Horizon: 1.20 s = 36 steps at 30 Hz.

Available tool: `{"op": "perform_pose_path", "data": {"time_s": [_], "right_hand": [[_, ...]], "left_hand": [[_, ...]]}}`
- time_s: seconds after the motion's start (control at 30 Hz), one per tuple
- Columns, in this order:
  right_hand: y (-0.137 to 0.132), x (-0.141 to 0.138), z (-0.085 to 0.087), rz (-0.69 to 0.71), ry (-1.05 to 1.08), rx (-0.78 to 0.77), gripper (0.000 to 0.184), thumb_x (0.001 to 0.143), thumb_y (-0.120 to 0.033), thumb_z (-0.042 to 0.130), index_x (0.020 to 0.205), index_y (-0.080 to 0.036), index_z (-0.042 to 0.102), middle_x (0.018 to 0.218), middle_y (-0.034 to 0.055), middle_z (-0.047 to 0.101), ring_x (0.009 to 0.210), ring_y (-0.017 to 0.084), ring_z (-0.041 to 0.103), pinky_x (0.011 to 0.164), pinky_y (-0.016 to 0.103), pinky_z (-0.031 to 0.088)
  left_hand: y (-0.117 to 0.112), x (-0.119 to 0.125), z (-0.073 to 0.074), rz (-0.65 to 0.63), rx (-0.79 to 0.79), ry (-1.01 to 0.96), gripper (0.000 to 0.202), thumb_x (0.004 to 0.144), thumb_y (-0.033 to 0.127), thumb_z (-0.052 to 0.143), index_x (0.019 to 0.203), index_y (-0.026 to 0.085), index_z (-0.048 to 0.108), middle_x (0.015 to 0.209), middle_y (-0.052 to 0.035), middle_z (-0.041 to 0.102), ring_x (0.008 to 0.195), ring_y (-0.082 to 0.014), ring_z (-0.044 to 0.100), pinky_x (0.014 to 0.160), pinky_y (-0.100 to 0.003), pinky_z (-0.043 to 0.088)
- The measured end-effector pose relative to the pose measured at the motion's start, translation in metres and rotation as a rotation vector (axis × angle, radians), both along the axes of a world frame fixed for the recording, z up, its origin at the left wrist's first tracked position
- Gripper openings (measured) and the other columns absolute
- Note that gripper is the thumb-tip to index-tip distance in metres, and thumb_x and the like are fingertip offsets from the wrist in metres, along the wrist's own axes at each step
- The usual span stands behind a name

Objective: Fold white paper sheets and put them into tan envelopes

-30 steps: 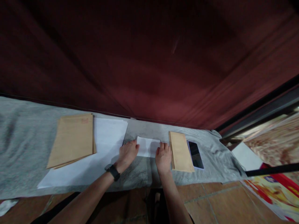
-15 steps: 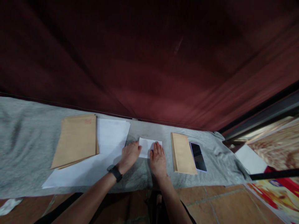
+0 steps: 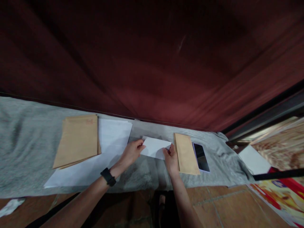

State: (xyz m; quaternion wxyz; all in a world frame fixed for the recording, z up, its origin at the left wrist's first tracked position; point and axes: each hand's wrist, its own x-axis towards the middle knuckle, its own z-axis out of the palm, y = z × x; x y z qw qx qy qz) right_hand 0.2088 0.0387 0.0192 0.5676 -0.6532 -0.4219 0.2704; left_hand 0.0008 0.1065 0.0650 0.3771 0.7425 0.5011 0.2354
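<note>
A crumpled white scrap (image 3: 10, 205) lies on the floor at the far left, below the edge of a grey cloth (image 3: 28, 142) that runs across the view under a dark red curtain (image 3: 152, 63). On the cloth a stack of brown envelopes (image 3: 77, 141) rests partly over some white sheets (image 3: 111, 139). Just right of those sheets, the left hand (image 3: 131, 153), with a black watch (image 3: 108, 176) on its wrist, pinches the left end of a folded paper (image 3: 155, 147) between thumb and fingertips. The folded paper sits in the middle of the cloth, between the white sheets and a second pile of envelopes (image 3: 186, 153), and throws a shadow on the cloth along its near edge. The right hand (image 3: 171, 158) pinches the paper's right end, fingers curled, touching the near side of that second pile. A phone (image 3: 201, 157) lies screen up just beside the pile. Further right, off the cloth, are a white sheet (image 3: 254, 160) and a colourful printed poster (image 3: 280, 196) on the tiled floor (image 3: 225, 205)
</note>
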Motion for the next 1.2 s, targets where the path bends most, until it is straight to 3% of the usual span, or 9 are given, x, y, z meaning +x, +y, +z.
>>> {"op": "perform_pose_path", "data": {"time_s": [0.13,0.23,0.4,0.57,0.63,0.73,0.83,1.0,1.2], "right_hand": [[-0.014,0.011,0.025,0.086,0.102,0.01,0.027,0.08,-0.045,0.067,0.088,-0.02,0.071,0.086,0.0043,0.075,0.083,0.02,0.068,0.079,0.033,0.054],[-0.029,0.02,0.035,0.259,0.017,-0.025,0.022,0.082,-0.04,0.065,0.09,-0.021,0.074,0.104,0.0064,0.077,0.099,0.023,0.07,0.09,0.036,0.054],[-0.048,0.026,0.027,0.469,-0.226,-0.166,0.02,0.084,-0.028,0.059,0.092,-0.023,0.077,0.109,0.0061,0.078,0.108,0.024,0.071,0.099,0.042,0.053],[-0.052,0.031,0.018,0.568,-0.321,-0.222,0.024,0.088,-0.03,0.059,0.102,-0.023,0.077,0.114,0.006,0.076,0.111,0.023,0.068,0.102,0.039,0.051],[-0.049,0.032,0.017,0.537,-0.375,-0.247,0.026,0.091,-0.037,0.057,0.097,-0.022,0.077,0.104,0.0062,0.077,0.1,0.022,0.069,0.091,0.035,0.054],[-0.04,0.027,0.013,0.36,-0.507,-0.302,0.036,0.096,-0.044,0.049,0.082,-0.02,0.072,0.081,0.0048,0.073,0.076,0.019,0.065,0.072,0.028,0.051],[-0.028,0.016,0.011,0.217,-0.611,-0.334,0.037,0.099,-0.044,0.045,0.087,-0.02,0.07,0.08,0.0038,0.072,0.073,0.017,0.065,0.068,0.025,0.047],[-0.008,-0.001,0.013,0.101,-0.788,-0.521,0.031,0.102,-0.042,0.047,0.098,-0.024,0.071,0.09,0.0046,0.077,0.082,0.02,0.072,0.065,0.024,0.044],[0.009,-0.015,0.02,0.039,-0.867,-0.671,0.033,0.103,-0.045,0.045,0.102,-0.023,0.069,0.091,0.007,0.077,0.087,0.021,0.075,0.064,0.025,0.044]], "left_hand": [[-0.01,-0.011,0.006,-0.051,0.075,-0.162,0.016,0.089,0.023,0.051,0.091,0.021,0.066,0.087,-0.0003,0.074,0.083,-0.0176,0.069,0.076,-0.025,0.05],[-0.018,-0.024,0.0,-0.146,0.08,-0.117,0.031,0.085,0.011,0.047,0.102,0.024,0.07,0.106,0.0005,0.076,0.101,-0.0166,0.069,0.092,-0.025,0.05],[-0.031,-0.042,-0.019,-0.298,0.126,0.151,0.044,0.085,0.004,0.048,0.113,0.027,0.074,0.128,-0.0007,0.071,0.12,-0.0174,0.063,0.109,-0.031,0.043],[-0.034,-0.041,-0.018,-0.351,0.179,0.261,0.027,0.088,0.017,0.062,0.107,0.027,0.077,0.131,-0.0025,0.07,0.126,-0.0225,0.057,0.111,-0.036,0.041],[-0.03,-0.037,-0.013,-0.321,0.146,0.249,0.02,0.091,0.026,0.062,0.104,0.025,0.077,0.121,-0.004,0.074,0.12,-0.0231,0.059,0.104,-0.033,0.045],[-0.024,-0.03,-0.006,-0.19,0.065,0.282,0.026,0.096,0.033,0.055,0.089,0.02,0.076,0.09,-0.0046,0.076,0.095,-0.0207,0.067,0.083,-0.028,0.048],[-0.019,-0.024,-0.003,-0.071,-0.013,0.333,0.037,0.099,0.039,0.049,0.077,0.019,0.071,0.074,-0.0017,0.071,0.076,-0.0174,0.066,0.068,-0.025,0.043],[-0.012,-0.016,-0.004,0.061,-0.002,0.453,0.029,0.1,0.04,0.047,0.091,0.023,0.07,0.09,-0.0021,0.076,0.087,-0.0178,0.07,0.069,-0.024,0.042],[-0.004,-0.01,-0.002,0.112,-0.028,0.569,0.032,0.101,0.042,0.044,0.099,0.025,0.071,0.098,-0.0047,0.077,0.095,-0.0203,0.071,0.075,-0.027,0.046]]}}
